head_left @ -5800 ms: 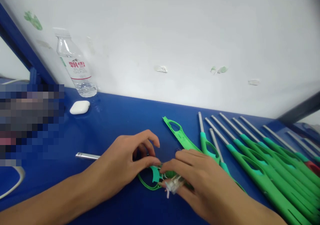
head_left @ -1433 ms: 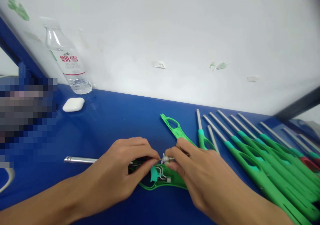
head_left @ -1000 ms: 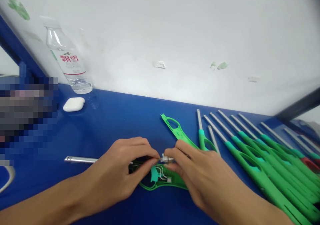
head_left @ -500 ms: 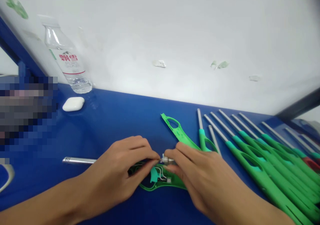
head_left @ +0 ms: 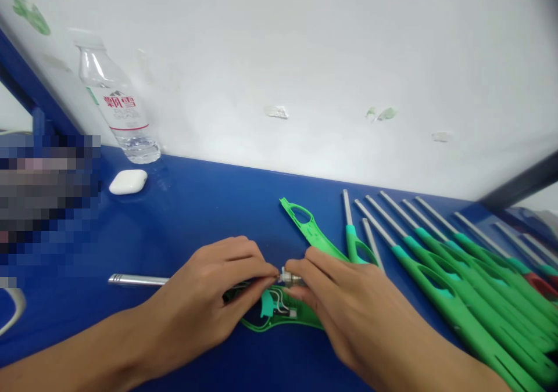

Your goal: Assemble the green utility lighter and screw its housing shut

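Note:
Between thumb and fingers, my right hand (head_left: pixel 337 296) holds a small clear and metal part (head_left: pixel 288 277). My left hand (head_left: pixel 222 290) is pinched at the left end of that part; what its fingertips grip is too small to make out. Under both hands lies an open green lighter shell (head_left: pixel 300 316) with a teal piece (head_left: pixel 267 304) and thin white wires inside. A metal tube (head_left: pixel 137 280) sticks out to the left from beneath my left hand. The other green half shell (head_left: pixel 320 238) lies just behind my right hand.
Several green lighters (head_left: pixel 471 305) with metal tubes lie in a row at the right. A loose metal tube (head_left: pixel 372 241) is beside them. At the back left are a water bottle (head_left: pixel 122 110) and a white case (head_left: pixel 128 182), near the white wall (head_left: pixel 331 61).

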`<state>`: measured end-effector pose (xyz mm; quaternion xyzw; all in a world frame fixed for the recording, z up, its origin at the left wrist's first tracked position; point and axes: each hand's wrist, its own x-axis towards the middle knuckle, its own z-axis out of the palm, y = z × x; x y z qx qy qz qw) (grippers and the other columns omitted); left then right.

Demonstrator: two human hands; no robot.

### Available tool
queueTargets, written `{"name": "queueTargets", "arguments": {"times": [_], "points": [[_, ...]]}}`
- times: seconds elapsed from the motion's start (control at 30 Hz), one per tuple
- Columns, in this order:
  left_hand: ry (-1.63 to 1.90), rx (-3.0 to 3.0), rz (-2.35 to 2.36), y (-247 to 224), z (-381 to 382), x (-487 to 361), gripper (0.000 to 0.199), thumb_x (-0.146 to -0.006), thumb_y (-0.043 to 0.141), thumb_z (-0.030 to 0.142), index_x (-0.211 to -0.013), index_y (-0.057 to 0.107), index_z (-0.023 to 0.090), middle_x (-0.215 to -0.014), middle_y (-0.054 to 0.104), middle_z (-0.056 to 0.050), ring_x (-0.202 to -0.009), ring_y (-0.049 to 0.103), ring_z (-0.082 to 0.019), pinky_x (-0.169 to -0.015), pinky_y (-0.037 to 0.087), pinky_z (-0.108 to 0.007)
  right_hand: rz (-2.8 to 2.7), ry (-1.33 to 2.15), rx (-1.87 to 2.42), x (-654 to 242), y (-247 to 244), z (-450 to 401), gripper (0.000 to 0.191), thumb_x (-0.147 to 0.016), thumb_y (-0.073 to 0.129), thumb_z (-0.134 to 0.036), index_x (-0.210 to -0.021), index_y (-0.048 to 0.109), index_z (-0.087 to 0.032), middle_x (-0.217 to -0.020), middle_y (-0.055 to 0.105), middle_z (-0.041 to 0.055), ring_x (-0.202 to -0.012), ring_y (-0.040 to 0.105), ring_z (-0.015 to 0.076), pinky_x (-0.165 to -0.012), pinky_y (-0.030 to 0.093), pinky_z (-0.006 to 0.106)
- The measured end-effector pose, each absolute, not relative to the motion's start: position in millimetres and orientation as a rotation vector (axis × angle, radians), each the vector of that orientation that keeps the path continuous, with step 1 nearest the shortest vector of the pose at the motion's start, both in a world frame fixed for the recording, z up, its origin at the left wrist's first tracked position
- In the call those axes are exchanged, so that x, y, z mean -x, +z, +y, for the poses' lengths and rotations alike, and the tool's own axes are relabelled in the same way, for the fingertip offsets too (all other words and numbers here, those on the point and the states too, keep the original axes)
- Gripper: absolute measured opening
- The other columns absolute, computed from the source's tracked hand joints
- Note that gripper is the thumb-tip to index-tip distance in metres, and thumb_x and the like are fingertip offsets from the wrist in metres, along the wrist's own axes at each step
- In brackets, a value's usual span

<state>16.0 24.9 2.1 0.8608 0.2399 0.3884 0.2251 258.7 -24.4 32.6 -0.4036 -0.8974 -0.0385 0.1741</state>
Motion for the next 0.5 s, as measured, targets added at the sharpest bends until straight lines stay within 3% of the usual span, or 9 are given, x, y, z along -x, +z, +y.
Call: {"name": "queueTargets", "arguments": {"times": [0.13, 0.3, 0.5], "points": [[1.044, -2.316, 0.682, 2.3, 23.9, -15.9, 0.021, -0.111, 0.065, 0.010, -0.111, 0.079, 0.026, -0.097, 0.076, 0.005, -0.085, 0.071, -0.009, -0.079, 0.053, -0.017, -2.584, -0.074, 1.141, -258.4, 34.1, -23.8, 0.027, -0.092, 0.071, 0.002, -0.111, 0.073, -0.017, -0.093, 0.075, 0.0024, -0.067, 0.075, 0.0233, -0.044, 0.041, 0.040], [1.023, -2.319, 0.686, 2.2, 23.6, -15.5, 0.021, -0.111, 0.065, 0.011, -0.112, 0.080, 0.027, -0.098, 0.076, 0.005, -0.086, 0.071, -0.009, -0.080, 0.053, -0.017, -2.591, -0.058, 1.145, -259.0, 35.9, -24.3, 0.032, -0.088, 0.072, 0.005, -0.112, 0.073, -0.016, -0.093, 0.075, 0.0016, -0.067, 0.075, 0.0225, -0.044, 0.042, 0.039], [1.057, -2.328, 0.675, 1.1, 24.4, -15.4, 0.021, -0.112, 0.064, 0.010, -0.111, 0.080, 0.025, -0.097, 0.076, 0.005, -0.085, 0.071, -0.010, -0.080, 0.053, -0.017, -2.596, -0.084, 1.136, -260.1, 33.1, -22.5, 0.024, -0.099, 0.067, 0.000, -0.116, 0.073, -0.016, -0.096, 0.077, 0.0037, -0.068, 0.074, 0.0230, -0.045, 0.040, 0.039]]}}
